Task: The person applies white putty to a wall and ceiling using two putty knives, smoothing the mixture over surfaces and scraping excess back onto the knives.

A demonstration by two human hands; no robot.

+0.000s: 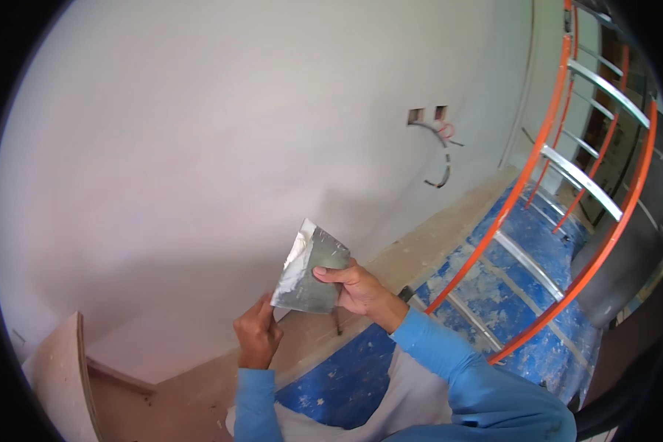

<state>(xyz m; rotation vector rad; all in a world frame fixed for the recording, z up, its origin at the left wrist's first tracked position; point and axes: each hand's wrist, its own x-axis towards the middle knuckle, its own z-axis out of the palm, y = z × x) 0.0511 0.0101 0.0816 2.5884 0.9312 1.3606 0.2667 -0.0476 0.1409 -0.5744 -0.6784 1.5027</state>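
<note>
My right hand grips a flat metal putty blade, its thumb lying on the grey face and the other fingers behind it. White putty is smeared thickly along the blade's left side. At the blade's lower left corner is my left hand, closed, with its fingertips against or just beside the metal. What those fingers hold, if anything, is hidden. The blade is tilted in front of a pale wall, apart from its surface.
An orange ladder with silver rungs stands at the right. Wires hang from two wall box openings. Blue sheeting spotted with white covers part of the floor. A curved board leans at lower left; a dark grey rounded object stands behind the ladder.
</note>
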